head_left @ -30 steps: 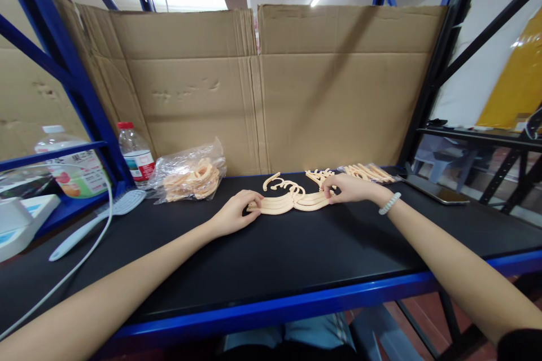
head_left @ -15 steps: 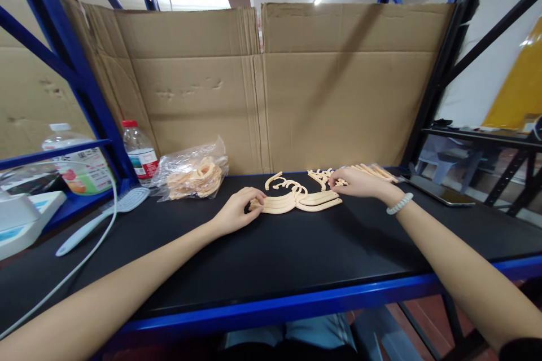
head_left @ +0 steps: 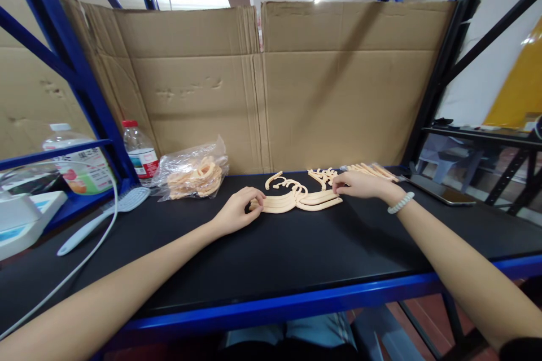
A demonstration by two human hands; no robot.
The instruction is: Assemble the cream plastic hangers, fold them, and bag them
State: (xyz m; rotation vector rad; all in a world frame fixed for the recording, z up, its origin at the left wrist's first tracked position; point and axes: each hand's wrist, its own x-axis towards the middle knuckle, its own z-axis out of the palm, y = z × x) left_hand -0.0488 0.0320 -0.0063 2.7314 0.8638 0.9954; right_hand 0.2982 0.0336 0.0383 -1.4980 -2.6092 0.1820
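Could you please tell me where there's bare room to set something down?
Bare: tabletop between forearms, curved pieces and blue front edge; also right of right forearm, up to flat device. Crowded: the back, plastic bag to thin sticks.

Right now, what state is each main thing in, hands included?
Hangers: lying overlapped, hooks pointing away
Left hand: curled at the hangers' left ends
Right hand: fingers at the hangers' right ends
Bag: crumpled, beige pieces inside; seal unclear
Red-capped bottle: standing, closed
White-capped bottle: standing, closed
Brush: lying down
Flat device: lying flat
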